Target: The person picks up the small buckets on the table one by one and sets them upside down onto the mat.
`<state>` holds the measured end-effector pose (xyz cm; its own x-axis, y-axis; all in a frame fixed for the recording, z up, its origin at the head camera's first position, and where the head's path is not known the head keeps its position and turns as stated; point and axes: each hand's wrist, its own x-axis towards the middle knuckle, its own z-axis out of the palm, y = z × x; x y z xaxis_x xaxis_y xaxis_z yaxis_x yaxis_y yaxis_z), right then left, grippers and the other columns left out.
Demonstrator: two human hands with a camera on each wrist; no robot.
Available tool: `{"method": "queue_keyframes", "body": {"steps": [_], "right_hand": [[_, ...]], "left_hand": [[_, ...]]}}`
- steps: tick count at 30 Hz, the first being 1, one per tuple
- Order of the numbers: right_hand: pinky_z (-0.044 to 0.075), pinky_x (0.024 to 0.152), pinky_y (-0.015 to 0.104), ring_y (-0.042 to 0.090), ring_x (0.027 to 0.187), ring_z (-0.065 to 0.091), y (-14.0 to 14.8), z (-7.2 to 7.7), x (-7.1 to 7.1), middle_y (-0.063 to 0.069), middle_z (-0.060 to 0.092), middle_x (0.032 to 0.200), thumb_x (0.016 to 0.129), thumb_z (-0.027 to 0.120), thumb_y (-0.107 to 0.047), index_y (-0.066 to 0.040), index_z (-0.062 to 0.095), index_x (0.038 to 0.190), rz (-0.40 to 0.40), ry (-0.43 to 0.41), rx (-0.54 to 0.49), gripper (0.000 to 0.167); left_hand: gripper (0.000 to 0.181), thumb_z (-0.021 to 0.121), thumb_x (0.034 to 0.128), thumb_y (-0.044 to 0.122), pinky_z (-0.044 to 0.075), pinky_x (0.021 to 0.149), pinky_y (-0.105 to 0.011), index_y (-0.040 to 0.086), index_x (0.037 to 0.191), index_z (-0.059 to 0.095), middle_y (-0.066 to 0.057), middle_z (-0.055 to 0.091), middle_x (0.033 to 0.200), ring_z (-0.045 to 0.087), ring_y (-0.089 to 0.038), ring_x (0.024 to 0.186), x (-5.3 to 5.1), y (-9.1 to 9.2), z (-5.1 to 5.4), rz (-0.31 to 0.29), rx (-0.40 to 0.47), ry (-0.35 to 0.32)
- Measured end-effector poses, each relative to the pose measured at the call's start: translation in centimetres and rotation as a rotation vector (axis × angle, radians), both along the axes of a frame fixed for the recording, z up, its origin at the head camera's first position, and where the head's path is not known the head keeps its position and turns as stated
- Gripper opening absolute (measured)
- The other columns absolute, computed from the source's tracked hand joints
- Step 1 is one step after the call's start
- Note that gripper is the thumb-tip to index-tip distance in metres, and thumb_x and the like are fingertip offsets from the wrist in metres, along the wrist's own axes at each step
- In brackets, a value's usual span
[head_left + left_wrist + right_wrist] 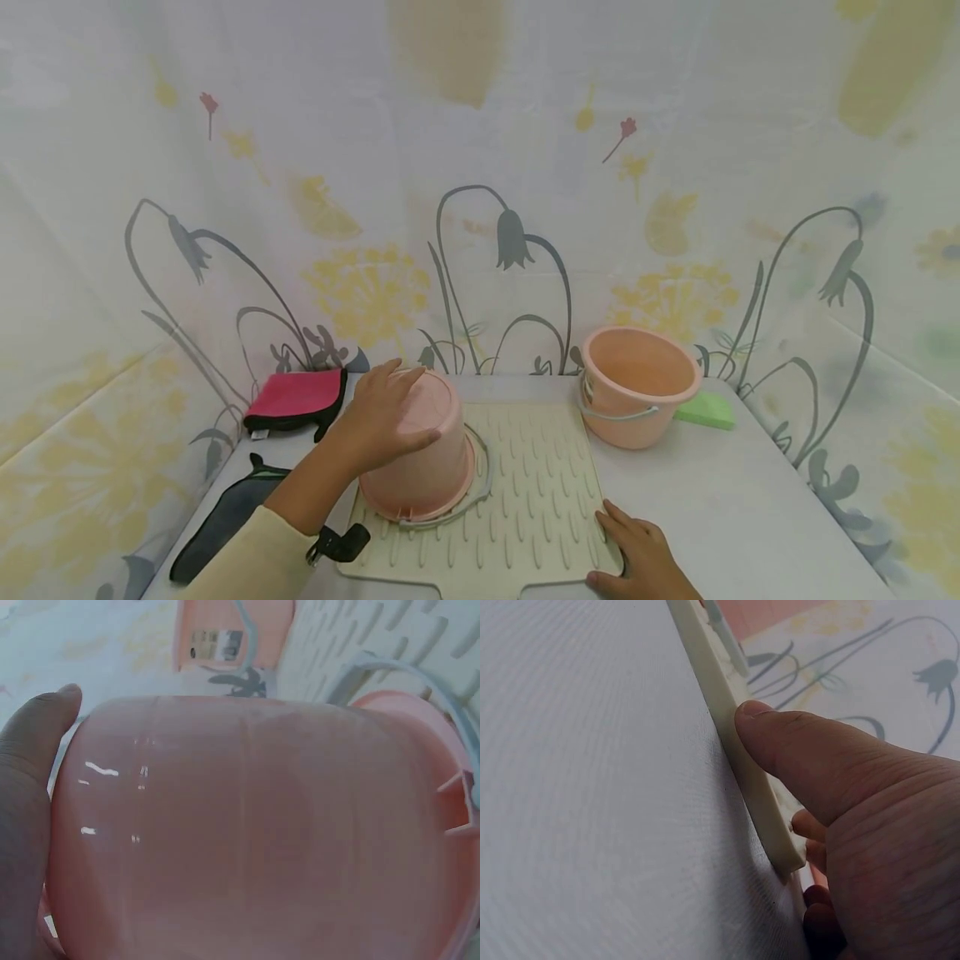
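An upside-down pink bucket (431, 450) stands on the left part of a cream ridged board (525, 492), its grey handle lying round its rim. My left hand (382, 417) rests on the bucket's upturned base, fingers spread; in the left wrist view the thumb side of the hand (30, 772) lies along the end of the bucket (247, 825). At the board's near right corner is my right hand (637, 554), touching its edge. The right wrist view shows the thumb of that hand (870, 817) against the side of the board (742, 765), other fingers partly hidden.
Behind the board to the right, an upright peach bucket (637, 417) stands beside a green block (707, 410). At the left lie a pink-and-black cloth item (295, 396) and a dark flat item (232, 517). A patterned curtain (480, 317) hangs behind the table (735, 500).
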<state>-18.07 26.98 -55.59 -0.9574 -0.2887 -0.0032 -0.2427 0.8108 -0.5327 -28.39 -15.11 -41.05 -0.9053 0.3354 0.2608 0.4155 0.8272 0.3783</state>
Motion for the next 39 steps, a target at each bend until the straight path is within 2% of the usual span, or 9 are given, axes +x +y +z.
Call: {"method": "queue_keyframes", "body": {"steps": [5, 9, 14, 18, 24, 27, 30, 36, 39], "right_hand": [[0.044, 0.102, 0.067, 0.044, 0.128, 0.047, -0.1, 0.2, 0.0, 0.027, 0.042, 0.161, 0.08, 0.086, -0.055, 0.004, 0.053, 0.149, -0.032, -0.034, -0.026, 0.096], [0.044, 0.101, 0.067, 0.045, 0.127, 0.048, -0.2, 0.2, 0.1, 0.028, 0.043, 0.16, 0.08, 0.086, -0.054, 0.005, 0.053, 0.148, -0.024, -0.027, -0.022, 0.096], [0.045, 0.099, 0.069, 0.046, 0.126, 0.049, -0.2, 0.0, 0.3, 0.029, 0.043, 0.159, 0.08, 0.086, -0.053, 0.006, 0.053, 0.147, -0.013, -0.014, -0.023, 0.095], [0.044, 0.1, 0.07, 0.047, 0.127, 0.047, -0.2, -0.1, 0.3, 0.029, 0.042, 0.16, 0.081, 0.086, -0.053, 0.006, 0.053, 0.147, -0.021, -0.034, -0.032, 0.095], [0.042, 0.104, 0.072, 0.049, 0.132, 0.044, -0.2, 0.1, 0.2, 0.026, 0.039, 0.163, 0.079, 0.088, -0.053, 0.004, 0.051, 0.15, -0.059, -0.097, -0.045, 0.098], [0.042, 0.104, 0.072, 0.049, 0.132, 0.043, -0.2, 0.1, 0.2, 0.026, 0.038, 0.163, 0.079, 0.088, -0.053, 0.003, 0.051, 0.15, -0.067, -0.107, -0.043, 0.098], [0.041, 0.104, 0.072, 0.05, 0.132, 0.044, -0.3, 0.1, 0.3, 0.027, 0.039, 0.163, 0.079, 0.088, -0.052, 0.004, 0.051, 0.15, -0.061, -0.103, -0.049, 0.097], [0.042, 0.103, 0.073, 0.051, 0.131, 0.043, -0.5, 0.4, 0.5, 0.028, 0.039, 0.162, 0.08, 0.087, -0.052, 0.004, 0.051, 0.149, -0.058, -0.086, -0.055, 0.096], [0.042, 0.102, 0.075, 0.052, 0.132, 0.043, -0.5, 0.5, 0.5, 0.027, 0.04, 0.162, 0.081, 0.087, -0.052, 0.004, 0.052, 0.149, -0.064, -0.076, -0.051, 0.095]], "left_hand": [[0.097, 0.08, 0.0861, 0.054, 0.037, 0.107, -0.079, 0.021, 0.164, 0.033, -0.021, 0.015, 0.172, 0.018, -0.052, 0.155, 0.5, -0.8, -1.0, 0.051, 0.109, -0.03], [0.103, 0.078, 0.0874, 0.049, 0.031, 0.108, -0.082, 0.019, 0.167, 0.021, -0.023, 0.004, 0.173, 0.01, -0.053, 0.156, 1.2, -1.4, -2.2, 0.102, 0.251, -0.07], [0.104, 0.069, 0.0919, 0.046, 0.024, 0.113, -0.082, 0.011, 0.168, 0.007, -0.024, 0.001, 0.173, 0.007, -0.052, 0.157, 2.8, -2.3, -3.8, 0.141, 0.421, -0.083], [0.1, 0.061, 0.0993, 0.05, 0.02, 0.117, -0.077, 0.011, 0.168, -0.001, -0.022, -0.002, 0.173, 0.006, -0.049, 0.159, 4.4, -2.8, -4.8, 0.194, 0.503, -0.179], [0.097, 0.054, 0.1035, 0.059, 0.019, 0.119, -0.074, 0.005, 0.167, 0.003, -0.026, 0.002, 0.172, 0.008, -0.05, 0.158, 6.4, -2.7, -6.6, 0.307, 0.548, -0.288], [0.099, 0.052, 0.1033, 0.061, 0.018, 0.12, -0.073, 0.001, 0.166, 0.005, -0.03, 0.005, 0.17, 0.01, -0.051, 0.157, 7.1, -2.4, -7.8, 0.377, 0.568, -0.345], [0.101, 0.052, 0.1028, 0.063, 0.02, 0.121, -0.072, -0.003, 0.164, 0.006, -0.033, 0.008, 0.167, 0.013, -0.053, 0.156, 7.7, -2.4, -8.8, 0.421, 0.559, -0.384], [0.1, 0.058, 0.1007, 0.062, 0.026, 0.119, -0.072, -0.009, 0.16, 0.02, -0.038, 0.022, 0.162, 0.024, -0.056, 0.151, 8.5, -2.8, -10.8, 0.441, 0.461, -0.407], [0.098, 0.063, 0.0987, 0.059, 0.03, 0.117, -0.072, -0.012, 0.157, 0.028, -0.038, 0.03, 0.159, 0.03, -0.056, 0.149, 8.8, -3.0, -11.8, 0.428, 0.414, -0.409]]}}
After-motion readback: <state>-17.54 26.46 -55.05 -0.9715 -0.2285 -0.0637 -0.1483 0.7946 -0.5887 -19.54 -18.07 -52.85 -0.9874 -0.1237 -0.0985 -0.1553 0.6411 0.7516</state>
